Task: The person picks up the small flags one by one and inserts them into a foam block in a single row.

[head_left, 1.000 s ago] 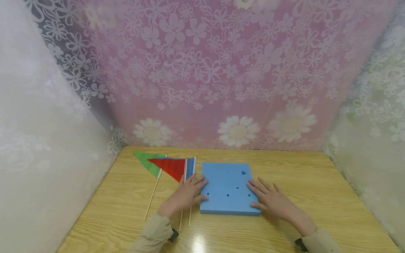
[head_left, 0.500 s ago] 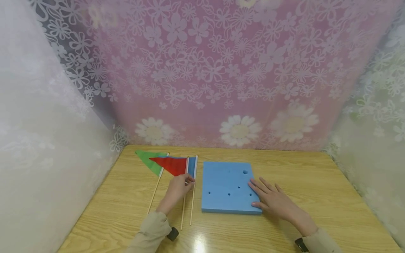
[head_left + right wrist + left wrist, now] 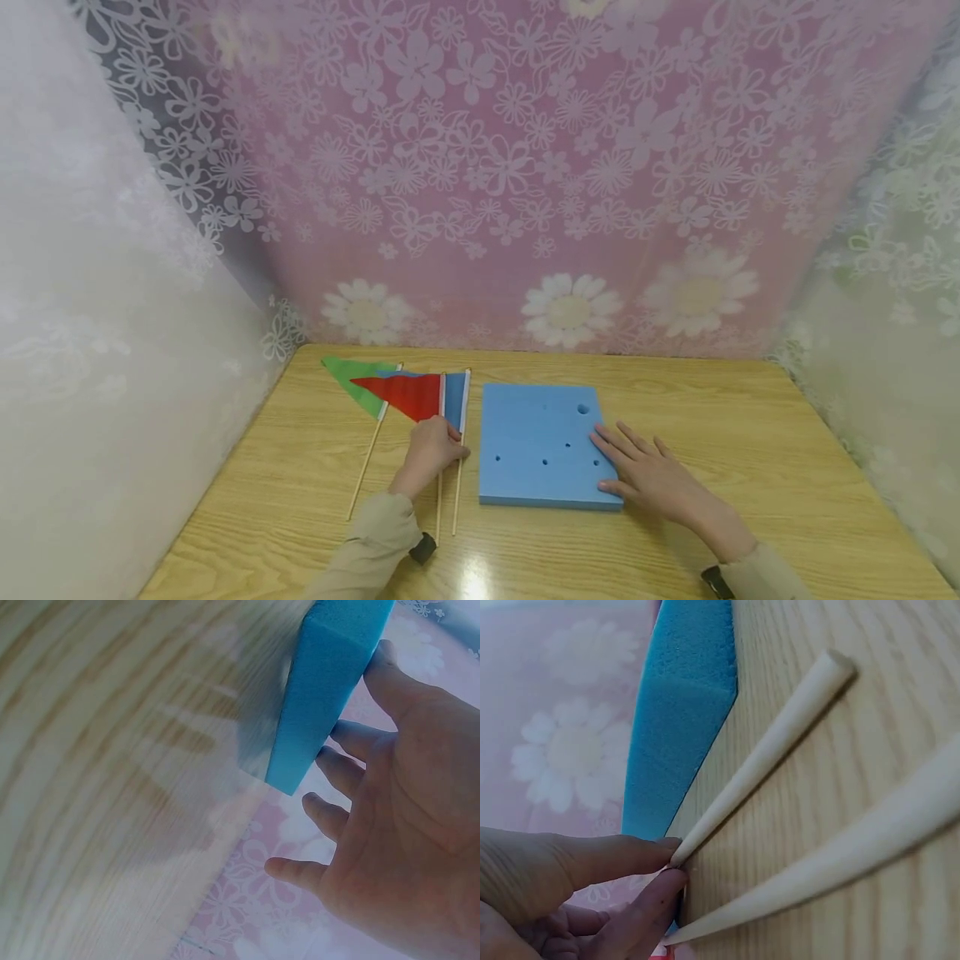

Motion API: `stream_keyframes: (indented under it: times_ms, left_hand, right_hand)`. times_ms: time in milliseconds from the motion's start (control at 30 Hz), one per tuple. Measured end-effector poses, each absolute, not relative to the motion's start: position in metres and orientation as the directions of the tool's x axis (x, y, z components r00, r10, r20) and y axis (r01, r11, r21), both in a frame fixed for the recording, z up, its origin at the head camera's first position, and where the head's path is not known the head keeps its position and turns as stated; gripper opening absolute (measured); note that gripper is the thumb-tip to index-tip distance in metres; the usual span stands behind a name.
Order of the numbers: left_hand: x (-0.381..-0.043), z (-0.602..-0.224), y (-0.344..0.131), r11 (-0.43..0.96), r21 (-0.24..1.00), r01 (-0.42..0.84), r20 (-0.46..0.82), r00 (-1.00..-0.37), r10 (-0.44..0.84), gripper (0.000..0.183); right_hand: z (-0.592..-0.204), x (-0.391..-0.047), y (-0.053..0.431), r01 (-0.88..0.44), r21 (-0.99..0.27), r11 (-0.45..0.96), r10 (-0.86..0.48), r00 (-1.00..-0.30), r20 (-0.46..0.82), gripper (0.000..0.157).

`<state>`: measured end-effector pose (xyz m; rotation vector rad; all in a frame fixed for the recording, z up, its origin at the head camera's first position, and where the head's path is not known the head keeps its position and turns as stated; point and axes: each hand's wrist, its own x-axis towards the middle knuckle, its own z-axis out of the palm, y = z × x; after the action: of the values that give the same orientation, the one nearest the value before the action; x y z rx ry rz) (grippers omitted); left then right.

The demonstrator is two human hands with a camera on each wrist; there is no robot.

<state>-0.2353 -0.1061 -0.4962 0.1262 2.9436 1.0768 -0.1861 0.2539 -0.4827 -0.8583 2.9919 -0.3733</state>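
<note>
My left hand (image 3: pixel 432 452) pinches the wooden stick (image 3: pixel 761 765) of the blue flag (image 3: pixel 454 398) between thumb and finger, just below the cloth. Beneath that hand runs the stick of the red flag (image 3: pixel 408 393), its triangle overlapping the blue one. My right hand (image 3: pixel 652 477) lies with spread, straight fingers on the right edge of a blue foam block (image 3: pixel 525 433). Several holes of different sizes show in the block's top. In the right wrist view, the thumb and fingertips of the right hand (image 3: pixel 409 802) are at the foam's side.
A green triangular flag (image 3: pixel 358 385) lies on the wood-grain table (image 3: pixel 720 417) at the left, partly under the other cloths. Floral curtains (image 3: pixel 480 250) stand behind the table and along both sides.
The left hand has left the foam block's left edge and moved left to the flags, where it now pinches the blue flag's stick. The right hand stays on the block.
</note>
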Motion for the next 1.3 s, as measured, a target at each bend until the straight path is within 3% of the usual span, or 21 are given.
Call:
stream_keyframes:
  times_ms: [200,600,800,1033,1300]
  left_hand:
    - [-0.237,-0.498,-0.105,0.764,0.641,0.073,0.057,-0.997,0.048,0.006]
    - [-0.243,-0.492,-0.115,0.597,0.801,0.045,0.06,-0.998,-0.006,0.005]
    - [-0.248,-0.48,-0.113,0.38,0.925,0.019,0.022,-1.0,-0.004,0.017]
    - [-0.25,-0.464,-0.101,0.238,0.967,0.095,0.094,-0.995,0.016,0.022]
    - [-0.253,-0.449,-0.072,0.178,0.968,0.179,0.169,-0.983,0.069,0.025]
  right_hand:
    - [-0.484,-0.186,0.255,-0.522,-0.226,0.822,-0.523,-0.85,0.061,0.073]
    - [-0.483,-0.185,0.254,-0.522,-0.258,0.813,-0.523,-0.85,0.069,0.072]
    - [-0.482,-0.184,0.254,-0.529,-0.252,0.811,-0.528,-0.846,0.077,0.072]
    - [-0.483,-0.184,0.255,-0.524,-0.25,0.814,-0.524,-0.849,0.071,0.072]
    - [-0.486,-0.184,0.256,-0.523,-0.243,0.817,-0.521,-0.85,0.078,0.072]
